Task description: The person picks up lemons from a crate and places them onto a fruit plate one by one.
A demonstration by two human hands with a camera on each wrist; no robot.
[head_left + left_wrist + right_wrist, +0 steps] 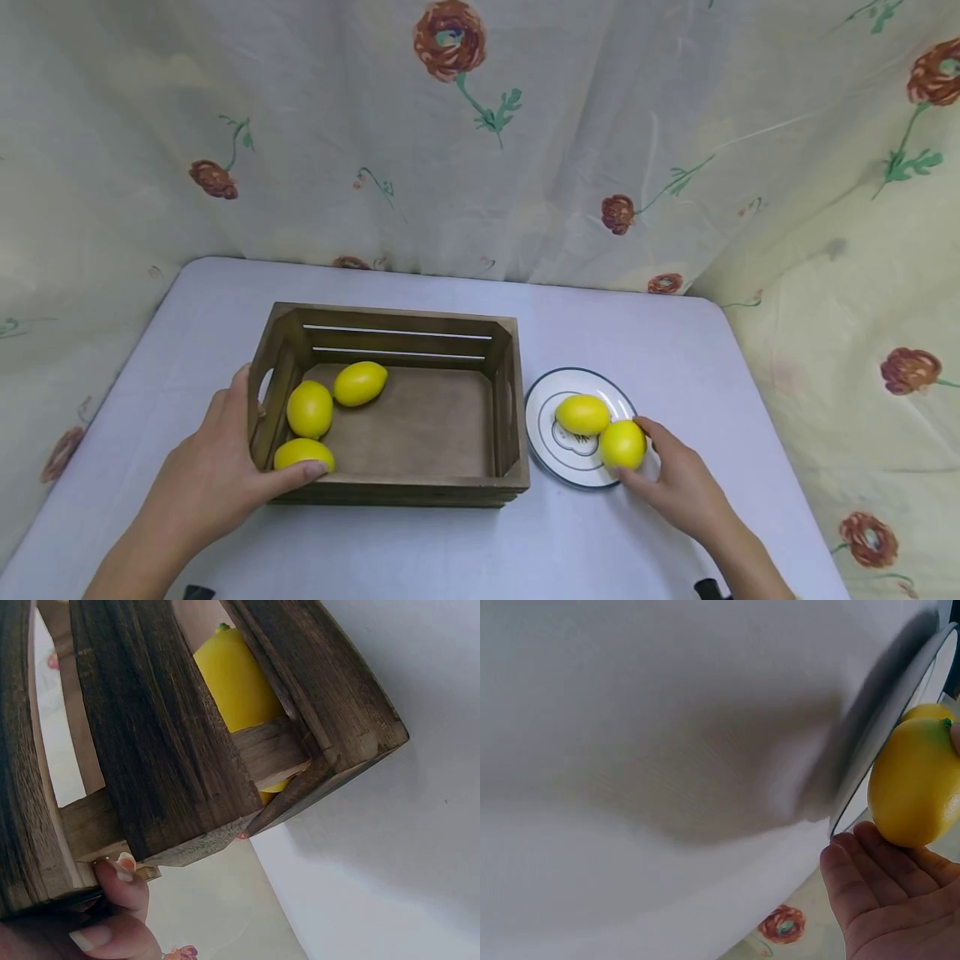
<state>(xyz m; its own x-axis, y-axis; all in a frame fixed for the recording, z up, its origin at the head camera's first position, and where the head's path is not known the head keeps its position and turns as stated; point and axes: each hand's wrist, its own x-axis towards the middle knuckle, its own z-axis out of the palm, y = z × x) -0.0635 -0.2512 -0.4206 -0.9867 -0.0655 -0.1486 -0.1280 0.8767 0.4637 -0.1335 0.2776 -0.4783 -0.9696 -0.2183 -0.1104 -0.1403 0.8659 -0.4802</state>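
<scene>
A brown slatted wooden crate (412, 425) stands on the table with three yellow lemons inside, one (360, 383) toward the back and two (310, 409) by its left end. My left hand (217, 458) grips the crate's left end, thumb over the front rim; in the left wrist view its fingertips (124, 881) curl at the crate's edge. To the right of the crate lies a white plate (551, 400) with a dark rim. One lemon (582, 414) rests on it. Another lemon (622, 445), over the plate's front right, is held between thumb and fingers of my right hand (678, 475).
A white cloth covers the table (630, 325). Floral curtains (540, 125) hang behind it and along both sides. Two small dark objects (708, 588) show at the bottom edge of the head view, near the wrists.
</scene>
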